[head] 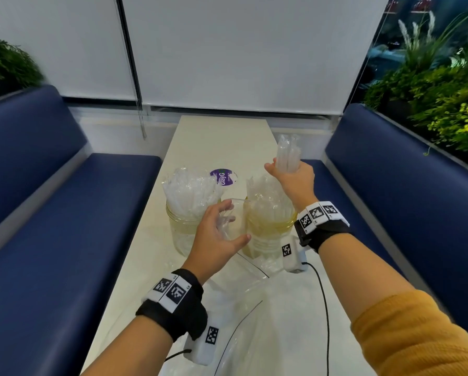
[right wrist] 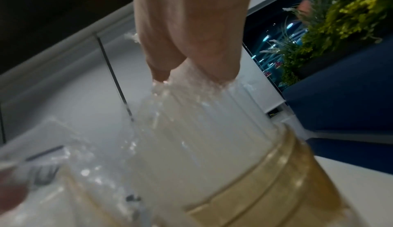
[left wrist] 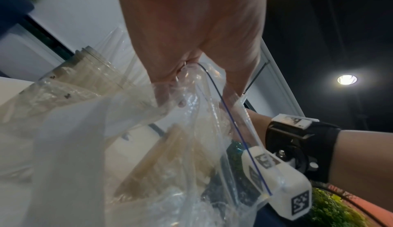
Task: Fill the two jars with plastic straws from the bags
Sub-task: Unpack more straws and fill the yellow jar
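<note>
At left of centre in the head view, the left jar [head: 184,226] stands on the table [head: 227,142] packed with wrapped straws [head: 189,191] that fan above its rim; it looks finished, which would explain why neither hand is on it. Just right of it, your left hand [head: 216,234] has fingers and thumb curled round the mouth of the clear zip bag [left wrist: 191,146], lifted at jar height; this appears meant to keep the opening taut and close for short transfers. The bag trails toward the lower centre of the frame, and how many straws remain inside is hard to judge through the film. Right of centre, the right jar [head: 271,229] is amber-tinted and already well stocked. Above it, your right hand [head: 295,180] is clamped round an upright bundle [head: 288,151], its lower ends entering the jar mouth, held vertical so the straws slide in together.
</note>
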Tool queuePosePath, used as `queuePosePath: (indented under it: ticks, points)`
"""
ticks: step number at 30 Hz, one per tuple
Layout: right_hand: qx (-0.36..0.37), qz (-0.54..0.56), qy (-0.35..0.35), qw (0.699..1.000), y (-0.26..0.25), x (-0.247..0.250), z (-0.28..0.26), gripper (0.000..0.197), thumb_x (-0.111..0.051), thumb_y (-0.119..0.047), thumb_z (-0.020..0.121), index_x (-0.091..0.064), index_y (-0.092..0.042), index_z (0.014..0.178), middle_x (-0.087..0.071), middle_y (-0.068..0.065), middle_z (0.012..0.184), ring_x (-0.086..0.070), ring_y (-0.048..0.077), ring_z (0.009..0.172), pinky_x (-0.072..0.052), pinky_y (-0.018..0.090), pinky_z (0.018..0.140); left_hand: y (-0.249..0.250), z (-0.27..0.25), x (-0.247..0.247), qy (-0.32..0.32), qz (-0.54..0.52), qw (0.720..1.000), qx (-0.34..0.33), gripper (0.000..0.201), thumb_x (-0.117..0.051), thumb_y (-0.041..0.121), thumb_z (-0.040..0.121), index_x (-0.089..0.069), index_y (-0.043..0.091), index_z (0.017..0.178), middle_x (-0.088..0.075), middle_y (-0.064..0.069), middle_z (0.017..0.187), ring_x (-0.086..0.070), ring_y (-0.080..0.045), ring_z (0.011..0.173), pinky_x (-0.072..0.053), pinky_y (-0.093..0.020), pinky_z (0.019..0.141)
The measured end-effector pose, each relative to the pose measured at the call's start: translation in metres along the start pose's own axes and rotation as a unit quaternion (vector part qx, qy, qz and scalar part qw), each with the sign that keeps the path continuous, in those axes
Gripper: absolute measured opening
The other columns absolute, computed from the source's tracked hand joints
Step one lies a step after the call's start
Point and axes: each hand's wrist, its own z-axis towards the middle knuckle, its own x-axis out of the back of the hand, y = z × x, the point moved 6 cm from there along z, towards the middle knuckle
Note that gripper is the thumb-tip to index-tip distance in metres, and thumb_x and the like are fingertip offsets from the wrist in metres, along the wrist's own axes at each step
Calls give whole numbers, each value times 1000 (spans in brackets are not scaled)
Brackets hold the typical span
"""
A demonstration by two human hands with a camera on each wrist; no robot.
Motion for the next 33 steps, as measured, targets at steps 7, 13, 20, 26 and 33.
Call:
queuePosePath:
  ticks: [7,13,20,26,33]
  points:
    - [52,-62,17,997,-9,1,-9,101,-70,-78,69,-36,-28,150,-56,-3,142,-47,27,137,-39,50,113,6,2,2,-3,1,1000,-2,76,-86,5,75,-48,17,140,-53,-2,138,-61,-11,119,-49,-8,88]
    - [231,-88,79,966,-59,8,-9,65,-37,-58,102,-24,-28,158,-44,-1,153,-40,13,140,-30,33,116,6,1,0,-11,7,1000,7,76,-86,7,76,-47,18,141,-53,1,138,-60,-9,119,-50,-9,89]
    - [278,-413,-102,862,-54,-28,10,39,-25,-31,109,-56,-11,96,-60,7,88,-59,27,84,-50,42,87,10,2,0,-11,13,1000,4,75,-85,9,76,-48,18,141,-54,3,136,-61,-8,118,-52,-15,92]
    - [272,-440,-72,853,-42,-24,-2,34,-41,-22,102,-58,-3,125,-62,15,122,-57,30,114,-44,44,104,12,2,0,-8,22,1000,2,74,-85,10,76,-48,21,140,-55,4,135,-62,-7,117,-52,-26,99]
    - [228,-504,-197,810,-24,-39,0,50,-28,-28,109,-35,-1,151,-30,13,162,-31,27,148,-25,40,123,14,2,-6,-23,11,1000,7,70,-79,12,73,-49,32,133,-54,7,135,-61,-7,118,-54,-30,97]
